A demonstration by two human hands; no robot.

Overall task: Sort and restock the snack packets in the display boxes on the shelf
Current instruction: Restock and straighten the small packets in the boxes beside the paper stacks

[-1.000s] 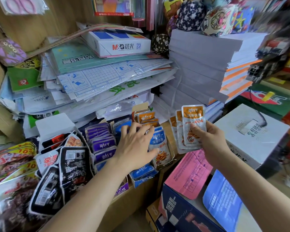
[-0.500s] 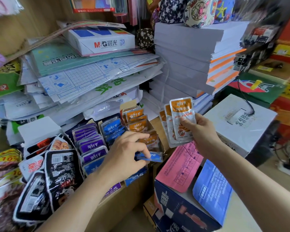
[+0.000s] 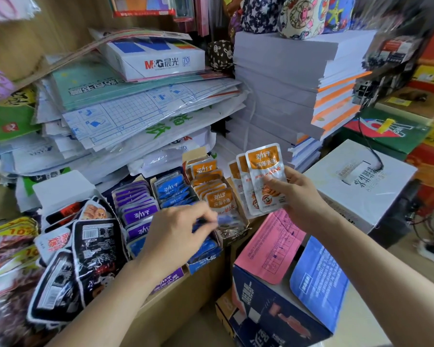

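We see the left hand point(image 3: 176, 237) low over the display boxes, its fingers curled and thumb and forefinger pinching a blue packet point(image 3: 222, 219), which is too blurred to read. The right hand point(image 3: 303, 196) is raised to the right of it, thumb on top, gripping a small fan of orange packets point(image 3: 263, 179) held upright and facing us. Between the two hands stands the orange display box point(image 3: 194, 156), its packets filed on edge. Just beyond the left fingertips is the blue display box point(image 3: 203, 261), and the purple display box point(image 3: 168, 281) lies under and beyond the left wrist. Left of the left forearm lies a heap of black packets point(image 3: 95, 246). Below the right hand is a pink sheet point(image 3: 271, 249), to its right a white carton point(image 3: 361, 186), and beyond it a tall stack of paper point(image 3: 281, 83).
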